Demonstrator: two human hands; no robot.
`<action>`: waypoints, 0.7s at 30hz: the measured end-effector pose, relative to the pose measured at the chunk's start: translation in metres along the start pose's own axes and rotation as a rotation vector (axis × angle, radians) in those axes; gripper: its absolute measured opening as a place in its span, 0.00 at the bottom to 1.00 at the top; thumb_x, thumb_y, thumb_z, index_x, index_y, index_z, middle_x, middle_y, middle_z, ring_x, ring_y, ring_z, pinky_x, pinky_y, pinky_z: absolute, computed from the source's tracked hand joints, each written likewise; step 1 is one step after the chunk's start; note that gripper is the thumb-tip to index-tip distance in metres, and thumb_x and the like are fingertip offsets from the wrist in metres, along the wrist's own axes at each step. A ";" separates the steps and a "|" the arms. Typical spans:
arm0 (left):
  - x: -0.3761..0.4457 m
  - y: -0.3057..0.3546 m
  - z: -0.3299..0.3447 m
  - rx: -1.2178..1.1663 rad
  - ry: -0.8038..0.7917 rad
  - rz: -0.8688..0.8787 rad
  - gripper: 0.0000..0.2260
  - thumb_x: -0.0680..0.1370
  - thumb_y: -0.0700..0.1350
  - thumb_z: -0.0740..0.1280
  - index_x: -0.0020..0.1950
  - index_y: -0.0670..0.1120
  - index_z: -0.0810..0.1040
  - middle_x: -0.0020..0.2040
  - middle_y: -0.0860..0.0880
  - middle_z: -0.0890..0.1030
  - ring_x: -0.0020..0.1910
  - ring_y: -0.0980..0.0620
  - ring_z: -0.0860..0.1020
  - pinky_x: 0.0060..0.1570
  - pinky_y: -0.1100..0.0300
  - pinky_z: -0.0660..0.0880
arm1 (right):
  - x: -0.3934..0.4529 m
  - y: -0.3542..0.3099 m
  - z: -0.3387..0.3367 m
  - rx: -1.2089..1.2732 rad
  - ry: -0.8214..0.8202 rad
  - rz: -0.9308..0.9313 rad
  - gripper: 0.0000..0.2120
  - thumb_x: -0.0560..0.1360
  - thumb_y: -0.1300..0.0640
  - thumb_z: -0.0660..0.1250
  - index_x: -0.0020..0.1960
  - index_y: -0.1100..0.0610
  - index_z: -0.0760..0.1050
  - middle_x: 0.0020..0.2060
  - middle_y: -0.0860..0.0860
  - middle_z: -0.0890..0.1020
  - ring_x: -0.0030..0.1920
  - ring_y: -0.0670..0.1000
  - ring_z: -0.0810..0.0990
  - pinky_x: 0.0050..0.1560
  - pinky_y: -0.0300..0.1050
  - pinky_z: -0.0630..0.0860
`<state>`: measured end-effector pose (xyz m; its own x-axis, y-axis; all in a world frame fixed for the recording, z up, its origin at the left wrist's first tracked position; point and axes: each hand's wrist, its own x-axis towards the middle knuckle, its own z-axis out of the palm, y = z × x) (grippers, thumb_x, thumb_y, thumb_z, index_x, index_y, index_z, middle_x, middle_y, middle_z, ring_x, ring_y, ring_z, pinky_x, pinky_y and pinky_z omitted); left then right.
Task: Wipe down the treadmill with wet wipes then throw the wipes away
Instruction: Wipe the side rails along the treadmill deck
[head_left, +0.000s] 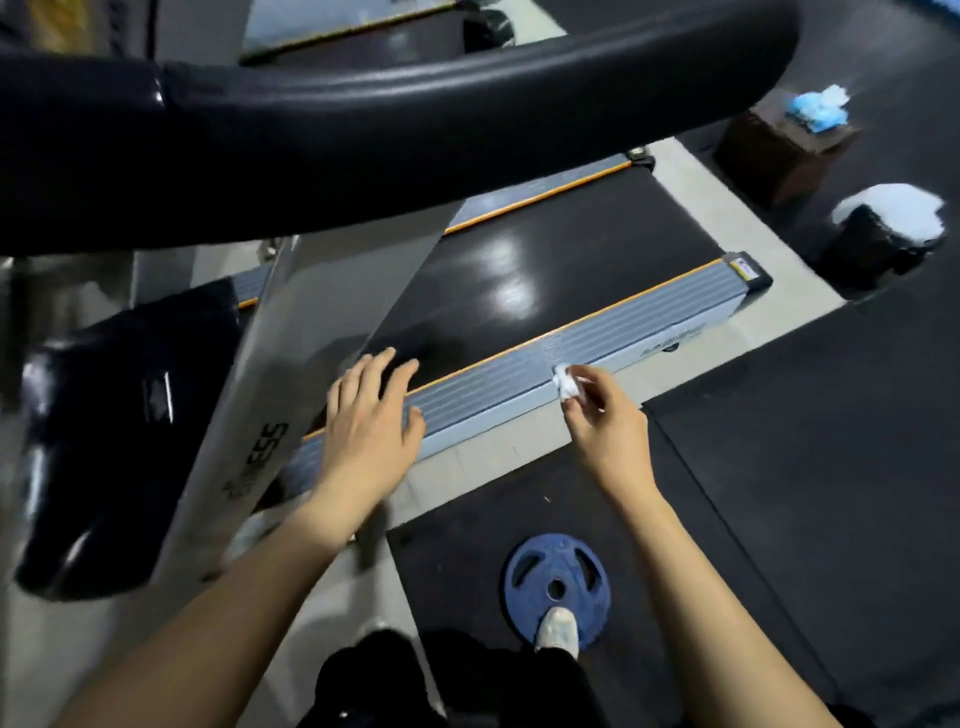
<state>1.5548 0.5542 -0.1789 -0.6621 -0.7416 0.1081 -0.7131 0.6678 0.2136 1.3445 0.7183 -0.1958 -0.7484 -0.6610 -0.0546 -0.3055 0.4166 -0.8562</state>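
The wiping is under way, and nothing in view suggests the throwing-away has begun. The right hand (597, 415) pinches a small balled-up white wipe (567, 383) between thumb and fingertips and holds it at the near edge of the treadmill's grey ribbed side rail (649, 322), about halfway along it. Whether the rail beyond the fingers, toward its far end cap, has been cleaned cannot be told; no wet streak shows clearly. The black belt (545, 270) lies just past the wipe, across the orange trim line, and shines under the lights, but that gloss could be reflection as easily as moisture. The thick black handrail (415, 130) crossing the top of the view and the silver upright (291, 389) to the left of the fingers give no sign either way. In all likelihood a good share of the machine is left, and the wipe must afterwards go to a bin. A dark bin with a pale liner (883, 234) stands on the floor well beyond the right fingers, past the far end of the rail; it looks the likely place.

The left hand (371, 415) lies flat on the same rail, fingers straight and spread, the tips reaching over the orange line onto the belt. It holds nothing and appears to brace the person. Both forearms stretch forward and down, bare. The right wrist is bent down, with the wipe at the fingertips.

A blue weight plate (556, 587) lies on the floor mat, nearer the person than the right fingers, with a white shoe (558, 629) on its edge.
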 end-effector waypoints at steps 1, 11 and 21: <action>-0.007 0.009 0.001 -0.005 -0.007 -0.042 0.24 0.76 0.48 0.61 0.72 0.46 0.73 0.75 0.43 0.70 0.73 0.39 0.67 0.71 0.41 0.63 | 0.010 0.003 -0.007 -0.007 -0.028 -0.013 0.13 0.78 0.61 0.67 0.61 0.51 0.76 0.49 0.39 0.82 0.50 0.37 0.80 0.44 0.21 0.69; -0.046 0.045 0.014 -0.024 0.023 -0.223 0.22 0.75 0.48 0.64 0.70 0.47 0.75 0.72 0.45 0.72 0.71 0.41 0.69 0.68 0.44 0.66 | 0.054 -0.026 -0.002 -0.067 -0.200 -0.206 0.12 0.78 0.58 0.66 0.60 0.46 0.74 0.52 0.34 0.82 0.53 0.39 0.80 0.50 0.31 0.73; -0.056 0.033 0.022 -0.059 0.167 -0.461 0.20 0.75 0.51 0.61 0.65 0.49 0.77 0.67 0.46 0.75 0.66 0.43 0.71 0.64 0.45 0.69 | 0.062 -0.064 0.047 -0.160 -0.433 -0.417 0.13 0.78 0.59 0.66 0.59 0.47 0.75 0.54 0.39 0.83 0.55 0.41 0.82 0.55 0.37 0.77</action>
<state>1.5636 0.6190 -0.1989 -0.2312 -0.9624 0.1427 -0.9057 0.2665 0.3297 1.3449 0.6212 -0.1690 -0.2505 -0.9675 0.0358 -0.6300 0.1348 -0.7648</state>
